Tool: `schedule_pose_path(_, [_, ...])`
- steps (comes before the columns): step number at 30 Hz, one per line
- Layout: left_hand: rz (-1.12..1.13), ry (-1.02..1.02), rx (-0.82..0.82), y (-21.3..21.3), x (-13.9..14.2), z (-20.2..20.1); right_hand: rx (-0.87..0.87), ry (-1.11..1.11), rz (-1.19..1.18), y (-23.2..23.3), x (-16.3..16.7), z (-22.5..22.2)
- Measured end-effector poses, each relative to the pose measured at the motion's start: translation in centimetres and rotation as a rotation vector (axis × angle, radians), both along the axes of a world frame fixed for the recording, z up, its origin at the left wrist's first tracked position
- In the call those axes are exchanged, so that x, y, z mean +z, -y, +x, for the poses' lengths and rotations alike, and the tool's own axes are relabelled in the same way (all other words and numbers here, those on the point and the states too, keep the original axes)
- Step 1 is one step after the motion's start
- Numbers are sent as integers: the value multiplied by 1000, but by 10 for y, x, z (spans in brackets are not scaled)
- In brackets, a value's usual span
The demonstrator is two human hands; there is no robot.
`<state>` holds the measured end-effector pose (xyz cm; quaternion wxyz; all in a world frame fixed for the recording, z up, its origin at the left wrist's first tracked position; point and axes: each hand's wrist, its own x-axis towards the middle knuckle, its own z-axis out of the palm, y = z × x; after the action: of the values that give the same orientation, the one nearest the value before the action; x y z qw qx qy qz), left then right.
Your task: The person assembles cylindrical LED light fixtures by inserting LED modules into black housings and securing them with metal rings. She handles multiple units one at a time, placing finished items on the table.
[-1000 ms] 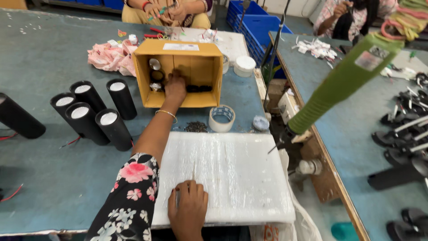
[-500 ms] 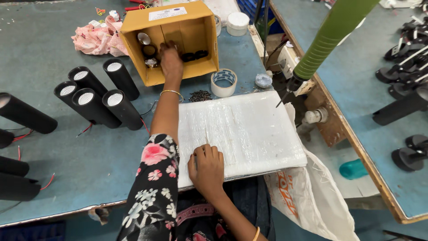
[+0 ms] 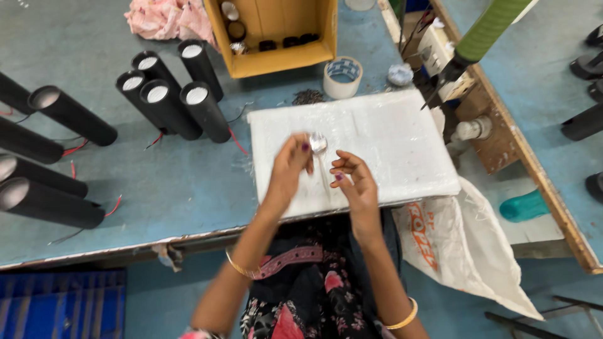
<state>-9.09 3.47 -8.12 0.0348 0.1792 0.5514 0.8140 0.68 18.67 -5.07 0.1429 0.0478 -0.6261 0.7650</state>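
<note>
My left hand (image 3: pixel 290 171) holds a small shiny silver reflector part (image 3: pixel 318 144) by its fingertips above a white foam board (image 3: pixel 389 138). Thin wires hang from the part toward my right hand (image 3: pixel 355 182), whose fingers are curled close to them just to the right. Both hands hover over the near edge of the board. A yellow cardboard box (image 3: pixel 276 58) with small round parts inside sits at the far side of the blue table.
Black cylinder housings stand in a cluster (image 3: pixel 169 94) and lie at the left (image 3: pixel 50 157), with red wires. A tape roll (image 3: pixel 343 76) sits behind the board. A green-handled tool (image 3: pixel 483 34) hangs at the right. A white sack (image 3: pixel 465 245) hangs off the table edge.
My left hand has left the yellow box and come back to the board holding the silver part. My right hand lifted off the board to meet it. The view tilted down.
</note>
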Motion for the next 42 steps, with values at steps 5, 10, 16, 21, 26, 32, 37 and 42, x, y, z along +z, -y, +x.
schedule_pose_path(5, [84,184,49,-8,19,99,121,75,46,17,32,26])
schedule_pose_path(10, [227,271,16,1,51,126,66,-61,253,18,50,42])
schedule_pose_path(16, [257,301,-66,17,60,135,-103,-242,647,20,62,62])
schedule_pose_path(21, [283,318,-77,22,62,148,-150,-197,688,27,72,76])
schedule_pose_path(26, [229,239,-78,29,67,159,-133,-279,765,30,77,87])
schedule_pose_path(32, [191,329,-191,39,78,166,192,-140,509,11,77,94])
schedule_pose_path(37, [65,321,-357,55,76,176,503,53,406,-9,78,99])
schedule_pose_path(42, [80,231,-399,46,53,182,400,-114,640,-13,73,109])
